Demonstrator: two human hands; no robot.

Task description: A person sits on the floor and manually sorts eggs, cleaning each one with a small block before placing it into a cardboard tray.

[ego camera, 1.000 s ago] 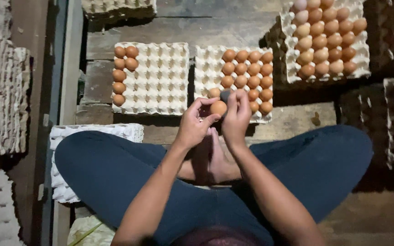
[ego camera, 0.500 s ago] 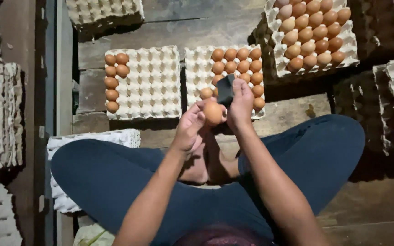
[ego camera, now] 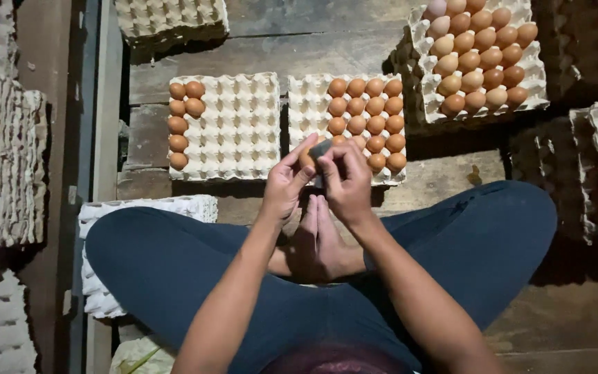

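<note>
Hands, left hand (ego camera: 286, 185) and right hand (ego camera: 346, 181), clamp one brown egg (ego camera: 307, 161) above pale egg trays (ego camera: 226, 125).

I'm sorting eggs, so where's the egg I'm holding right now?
In the head view it's center frame: the egg sits between both hands, just in front of the right-hand tray.

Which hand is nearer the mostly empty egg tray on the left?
Left. The left hand hovers just right of that pale cardboard tray; the right hand is farther right.

Egg (ego camera: 306, 161) mostly hidden by hands (ego camera: 316, 183).
</note>
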